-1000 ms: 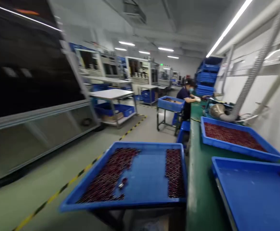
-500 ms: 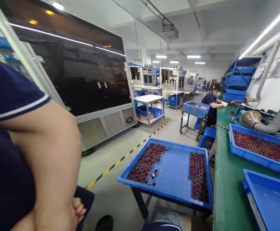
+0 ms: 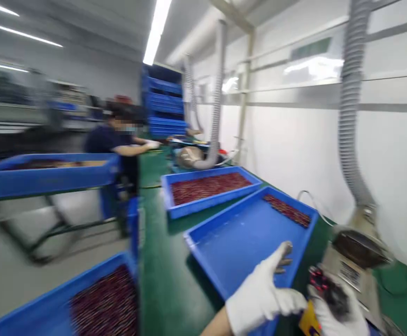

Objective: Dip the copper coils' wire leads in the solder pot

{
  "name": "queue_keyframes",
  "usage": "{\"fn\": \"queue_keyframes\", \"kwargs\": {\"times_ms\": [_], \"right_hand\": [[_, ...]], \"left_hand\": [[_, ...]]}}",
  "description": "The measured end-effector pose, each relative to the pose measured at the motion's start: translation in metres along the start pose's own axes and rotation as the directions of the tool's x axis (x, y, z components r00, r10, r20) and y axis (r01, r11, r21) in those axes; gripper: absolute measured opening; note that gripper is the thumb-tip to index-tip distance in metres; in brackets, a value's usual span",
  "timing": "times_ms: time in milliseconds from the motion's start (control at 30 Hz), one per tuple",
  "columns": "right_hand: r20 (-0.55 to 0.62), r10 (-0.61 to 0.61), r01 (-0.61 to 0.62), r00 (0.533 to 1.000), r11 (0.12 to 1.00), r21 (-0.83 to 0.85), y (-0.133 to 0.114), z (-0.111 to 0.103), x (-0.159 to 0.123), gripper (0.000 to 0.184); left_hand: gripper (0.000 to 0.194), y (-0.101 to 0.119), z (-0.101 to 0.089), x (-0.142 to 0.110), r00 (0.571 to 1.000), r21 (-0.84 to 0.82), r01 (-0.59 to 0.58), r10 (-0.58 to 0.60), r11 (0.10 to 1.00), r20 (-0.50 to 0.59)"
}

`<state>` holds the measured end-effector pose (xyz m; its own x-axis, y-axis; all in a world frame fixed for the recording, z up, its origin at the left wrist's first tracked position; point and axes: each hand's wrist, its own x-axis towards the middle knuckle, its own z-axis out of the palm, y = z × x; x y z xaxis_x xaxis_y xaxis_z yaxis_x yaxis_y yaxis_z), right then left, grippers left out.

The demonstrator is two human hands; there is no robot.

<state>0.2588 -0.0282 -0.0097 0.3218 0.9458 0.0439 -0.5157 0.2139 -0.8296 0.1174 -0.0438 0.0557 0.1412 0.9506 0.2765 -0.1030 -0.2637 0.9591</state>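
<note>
My left hand (image 3: pixel 262 294), in a white glove, reaches over the near corner of an almost bare blue tray (image 3: pixel 238 242), fingers stretched out and holding nothing I can see. My right hand (image 3: pixel 336 310), also gloved, is closed on a clump of small red and dark parts (image 3: pixel 324 282). A yellow object (image 3: pixel 308 321) shows between the two hands; what it is stays unclear in the blur. A row of dark red parts (image 3: pixel 287 210) lies along the tray's far edge.
A second blue tray (image 3: pixel 168 193) full of red parts sits farther along the green bench (image 3: pixel 157 270). A small machine (image 3: pixel 359 252) under a grey hose (image 3: pixel 350 121) stands to the right. Another tray (image 3: pixel 94 303) of parts is lower left. A co-worker (image 3: pixel 115 140) works beyond.
The view has swung right from the aisle to the bench. My gloved hands have come into view over the near tray, and the person's arm at left is gone.
</note>
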Motion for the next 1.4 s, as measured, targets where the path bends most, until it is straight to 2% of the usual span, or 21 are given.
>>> {"fn": "queue_keyframes", "kwargs": {"times_ms": [33,67,133,200,233,333,467,600,700,767,833,900,1000,1133,1233,1333,1400], "right_hand": [[-0.003,-0.190,0.189,0.982,0.980,-0.053,-0.003,-0.001,0.003,0.036],[0.004,-0.373,0.370,0.928,0.919,-0.136,-0.004,0.000,0.005,0.034],[0.045,-0.640,0.614,0.767,0.711,-0.343,-0.004,0.005,0.007,0.024],[0.089,-0.761,0.678,0.642,0.510,-0.530,-0.005,0.009,0.008,0.013],[0.109,-0.791,0.674,0.602,0.431,-0.600,-0.006,0.011,0.008,0.012],[0.151,-0.835,0.638,0.529,0.274,-0.720,-0.011,0.010,0.010,0.011],[0.181,-0.841,0.618,0.509,0.211,-0.757,-0.016,0.006,0.014,0.006],[0.124,-0.844,0.613,0.522,0.270,-0.742,-0.015,0.005,0.015,0.011],[0.088,-0.838,0.596,0.539,0.305,-0.743,-0.015,0.003,0.015,0.015],[0.126,-0.835,0.620,0.535,0.287,-0.730,-0.015,0.003,0.014,0.012],[0.190,-0.837,0.653,0.513,0.237,-0.719,-0.015,0.005,0.013,0.009],[0.253,-0.837,0.669,0.485,0.169,-0.724,-0.014,0.008,0.012,0.010],[0.291,-0.839,0.671,0.460,0.114,-0.733,-0.012,0.011,0.012,0.013],[0.201,-0.854,0.658,0.480,0.199,-0.726,-0.015,0.010,0.013,0.012],[0.161,-0.860,0.648,0.485,0.230,-0.726,-0.020,0.006,0.014,0.012],[0.196,-0.877,0.668,0.439,0.172,-0.724,-0.021,0.004,0.015,0.011],[0.227,-0.887,0.691,0.402,0.132,-0.711,-0.020,0.004,0.015,0.011]], "left_hand": [[0.063,-0.004,0.001,0.007,0.999,-0.045,0.019,-0.018,0.999,0.041],[0.065,-0.007,0.002,0.015,0.997,-0.077,0.046,-0.040,0.996,0.071],[0.061,-0.012,0.009,0.031,0.988,-0.116,0.100,-0.085,0.988,0.126],[0.046,-0.014,0.021,0.046,0.977,-0.136,0.151,-0.127,0.979,0.170],[0.038,-0.014,0.028,0.052,0.973,-0.146,0.171,-0.143,0.974,0.181],[0.021,-0.016,0.047,0.067,0.972,-0.200,0.201,-0.169,0.959,0.166],[0.010,-0.024,0.058,0.071,0.971,-0.302,0.236,-0.215,0.924,0.099],[0.010,-0.033,0.052,0.069,0.970,-0.415,0.217,-0.244,0.884,-0.012],[0.012,-0.029,0.046,0.070,0.965,-0.475,0.177,-0.248,0.862,-0.090],[0.024,-0.020,0.044,0.073,0.957,-0.481,0.236,-0.289,0.844,-0.037],[0.035,-0.011,0.046,0.073,0.934,-0.459,0.342,-0.348,0.820,0.074],[0.030,-0.007,0.050,0.072,0.915,-0.456,0.391,-0.389,0.799,0.103],[0.014,-0.013,0.057,0.068,0.918,-0.524,0.342,-0.396,0.780,0.010],[0.025,-0.026,0.058,0.068,0.915,-0.644,0.261,-0.397,0.719,-0.072],[0.031,-0.022,0.053,0.072,0.911,-0.663,0.219,-0.393,0.716,-0.123],[0.034,-0.009,0.050,0.073,0.921,-0.508,0.348,-0.388,0.788,0.028],[0.026,-0.004,0.050,0.071,0.914,-0.369,0.403,-0.388,0.838,0.117]]}}
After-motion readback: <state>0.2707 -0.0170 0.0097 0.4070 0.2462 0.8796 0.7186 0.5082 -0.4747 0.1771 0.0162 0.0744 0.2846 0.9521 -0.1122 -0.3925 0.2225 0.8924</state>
